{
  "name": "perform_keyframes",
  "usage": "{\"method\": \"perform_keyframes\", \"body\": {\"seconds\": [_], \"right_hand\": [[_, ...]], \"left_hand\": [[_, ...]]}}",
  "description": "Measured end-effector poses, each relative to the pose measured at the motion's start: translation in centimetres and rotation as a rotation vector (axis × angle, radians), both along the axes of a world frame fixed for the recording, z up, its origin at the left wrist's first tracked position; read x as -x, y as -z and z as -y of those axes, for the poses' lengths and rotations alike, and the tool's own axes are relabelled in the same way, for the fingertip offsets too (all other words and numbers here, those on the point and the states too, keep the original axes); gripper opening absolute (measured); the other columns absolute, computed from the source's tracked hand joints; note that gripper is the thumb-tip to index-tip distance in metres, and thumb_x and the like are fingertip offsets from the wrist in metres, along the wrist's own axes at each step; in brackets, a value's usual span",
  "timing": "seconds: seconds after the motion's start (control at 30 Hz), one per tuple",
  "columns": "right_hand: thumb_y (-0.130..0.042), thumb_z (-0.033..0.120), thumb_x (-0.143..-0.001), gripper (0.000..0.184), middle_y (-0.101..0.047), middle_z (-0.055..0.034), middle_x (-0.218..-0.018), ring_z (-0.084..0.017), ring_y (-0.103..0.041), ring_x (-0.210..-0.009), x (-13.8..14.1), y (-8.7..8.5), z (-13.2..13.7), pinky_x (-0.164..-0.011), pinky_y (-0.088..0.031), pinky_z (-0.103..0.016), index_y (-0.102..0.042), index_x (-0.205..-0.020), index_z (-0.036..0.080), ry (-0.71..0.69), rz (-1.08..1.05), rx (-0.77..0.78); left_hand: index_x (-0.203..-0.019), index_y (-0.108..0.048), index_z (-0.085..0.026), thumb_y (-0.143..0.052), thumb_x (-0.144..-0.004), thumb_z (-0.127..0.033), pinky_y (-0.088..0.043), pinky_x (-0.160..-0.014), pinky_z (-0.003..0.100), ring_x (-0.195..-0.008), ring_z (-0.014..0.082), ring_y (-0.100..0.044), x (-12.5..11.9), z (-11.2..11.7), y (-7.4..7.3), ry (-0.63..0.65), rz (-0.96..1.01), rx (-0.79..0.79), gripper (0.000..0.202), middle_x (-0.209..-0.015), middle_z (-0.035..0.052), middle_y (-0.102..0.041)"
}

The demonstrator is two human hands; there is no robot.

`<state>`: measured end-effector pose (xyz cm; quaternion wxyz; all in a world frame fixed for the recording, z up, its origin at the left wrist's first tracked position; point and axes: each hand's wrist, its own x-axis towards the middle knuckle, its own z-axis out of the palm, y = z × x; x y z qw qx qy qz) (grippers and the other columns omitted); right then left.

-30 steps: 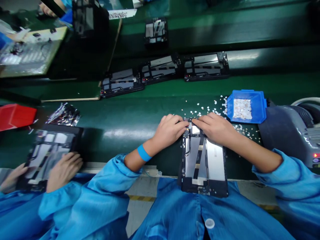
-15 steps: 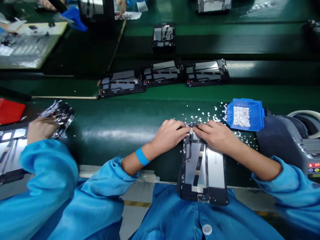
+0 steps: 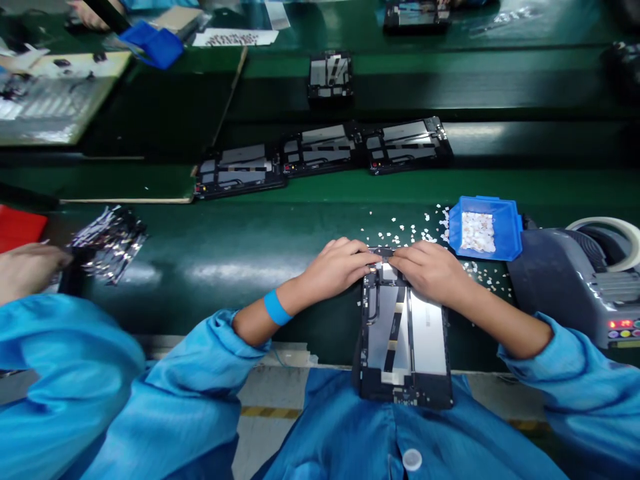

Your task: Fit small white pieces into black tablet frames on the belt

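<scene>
An opened tablet chassis lies lengthwise at the near edge of the green belt, its near end over my lap. My left hand and my right hand meet at its far end, fingers curled and pinched on a small part there that I cannot make out. A blue band circles my left wrist. Small white bits lie scattered just beyond my fingers.
A blue bin of white bits sits to the right, beside a grey tape dispenser. Three open tablet chassis lie further up the belt. At left a co-worker's hand is beside shiny foil bags and a red bin.
My hands stayed pinched at the chassis's far end. The co-worker at left lifted their hands off a tablet, and one now rests beside the foil bags; that tablet has left the view.
</scene>
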<state>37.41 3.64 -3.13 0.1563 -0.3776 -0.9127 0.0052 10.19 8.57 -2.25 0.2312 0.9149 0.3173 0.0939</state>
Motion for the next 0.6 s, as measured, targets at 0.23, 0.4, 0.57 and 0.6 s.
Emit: {"method": "perform_keyframes", "body": {"seconds": [0.23, 0.4, 0.57, 0.6], "right_hand": [[-0.049, 0.011, -0.102, 0.035, -0.077, -0.0117, -0.119, -0.024, -0.062, -0.097, -0.2, 0.5, 0.2, -0.087, -0.048, -0.038, -0.075, -0.126, 0.015, 0.053, -0.057, 0.006], [-0.048, 0.012, -0.103, 0.036, -0.077, -0.0142, -0.114, -0.025, -0.062, -0.096, 0.3, 0.4, 0.3, -0.087, -0.048, -0.038, -0.074, -0.127, 0.011, 0.114, -0.087, 0.033], [-0.047, 0.016, -0.105, 0.034, -0.076, -0.0127, -0.109, -0.024, -0.061, -0.093, 1.2, 0.1, 0.5, -0.087, -0.046, -0.037, -0.077, -0.122, 0.014, 0.197, -0.153, 0.087], [-0.047, 0.016, -0.105, 0.034, -0.076, -0.0125, -0.109, -0.024, -0.06, -0.093, 1.3, 0.0, 0.6, -0.087, -0.046, -0.038, -0.077, -0.121, 0.014, 0.207, -0.159, 0.098]], "left_hand": [[-0.123, -0.073, -0.025, -0.058, -0.105, -0.026, -0.047, -0.103, 0.04, -0.115, 0.0223, -0.065, -0.2, -0.4, -0.5, -0.077, 0.151, 0.053, 0.023, -0.123, 0.0061, -0.075], [-0.125, -0.073, -0.022, -0.058, -0.105, -0.029, -0.048, -0.094, 0.04, -0.105, 0.0243, -0.064, -0.4, 0.8, 0.0, -0.161, 0.079, -0.074, 0.026, -0.115, 0.0081, -0.075], [-0.125, -0.075, -0.023, -0.057, -0.106, -0.031, -0.044, -0.085, 0.04, -0.101, 0.026, -0.061, -0.6, 1.9, 0.3, -0.172, -0.018, -0.232, 0.028, -0.114, 0.0091, -0.075], [-0.126, -0.075, -0.023, -0.056, -0.107, -0.032, -0.043, -0.084, 0.04, -0.101, 0.0265, -0.061, -0.6, 2.1, 0.3, -0.169, -0.03, -0.262, 0.029, -0.115, 0.0094, -0.075]]}}
